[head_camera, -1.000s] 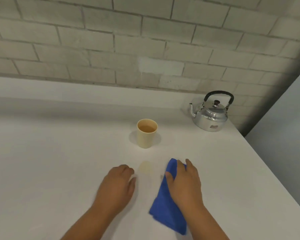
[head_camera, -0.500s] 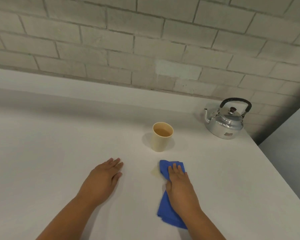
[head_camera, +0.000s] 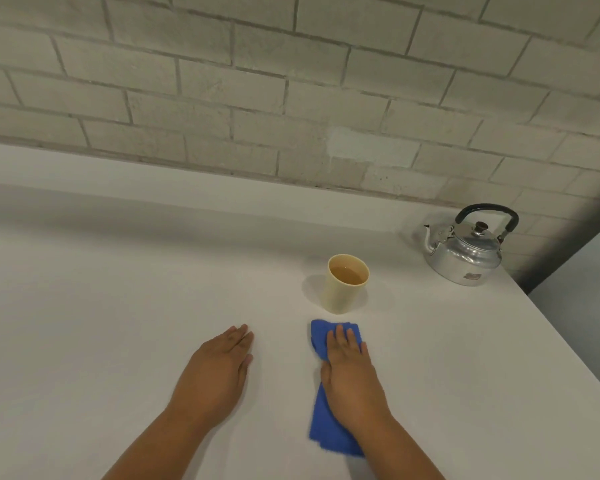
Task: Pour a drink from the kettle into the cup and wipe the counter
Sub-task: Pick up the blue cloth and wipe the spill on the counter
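**Cloth pressed flat in front of the filled cup**

Your right hand point(head_camera: 352, 374) lies palm down on the blue cloth point(head_camera: 326, 424), fingers stretched out and close together, pressing it flat against the white worktop point(head_camera: 101, 323) rather than gripping it. The cloth is folded into a long strip: its far end shows past your fingertips, its near end trails back under your wrist and forearm. That far end sits just in front of the cup point(head_camera: 343, 289), near it but not touching.

Your left hand point(head_camera: 215, 375) rests flat on the bare worktop to the left of the cloth, fingers extended and together, thumb out to the side, holding nothing. The two hands are apart, with a strip of worktop between them.

The cup is pale yellow, upright, and holds a brownish drink some way below the rim. The kettle point(head_camera: 465, 254) stands upright well off to the right and further back, close to the corner of the worktop, lid on, black handle raised, spout pointing left. Behind everything runs a light brick wall point(head_camera: 257, 98).
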